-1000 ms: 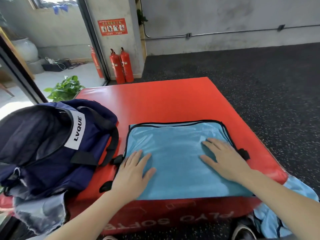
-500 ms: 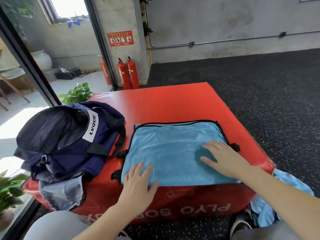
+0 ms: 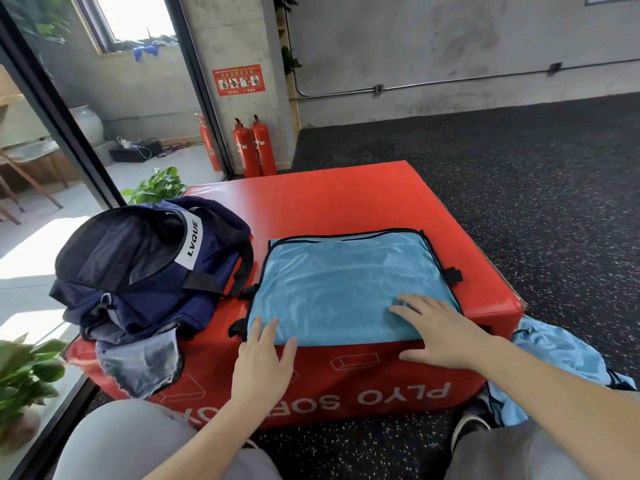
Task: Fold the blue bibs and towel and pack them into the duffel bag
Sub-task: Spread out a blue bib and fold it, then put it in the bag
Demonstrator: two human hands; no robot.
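A light blue bib point(image 3: 346, 282) with black trim lies flat on the red plyo box point(image 3: 311, 199), its near edge at the box's front edge. My left hand point(image 3: 265, 355) lies flat with fingers spread at the bib's near left corner. My right hand point(image 3: 440, 330) rests palm down on the bib's near right corner. Neither hand grips anything. The navy duffel bag point(image 3: 145, 268) sits open on the left of the box, with grey-blue cloth spilling from its front. More light blue fabric point(image 3: 557, 358) lies on the floor at my right.
Potted plants stand at the left point(image 3: 24, 375) and behind the bag point(image 3: 156, 185). Red fire extinguishers point(image 3: 254, 147) stand by the pillar. Dark speckled rubber floor point(image 3: 536, 188) surrounds the box. My grey-trousered knees point(image 3: 145, 441) are at the bottom.
Both hands have slid back toward me along the bib, from its middle to its near edge. The camera has pulled back and tilted up.
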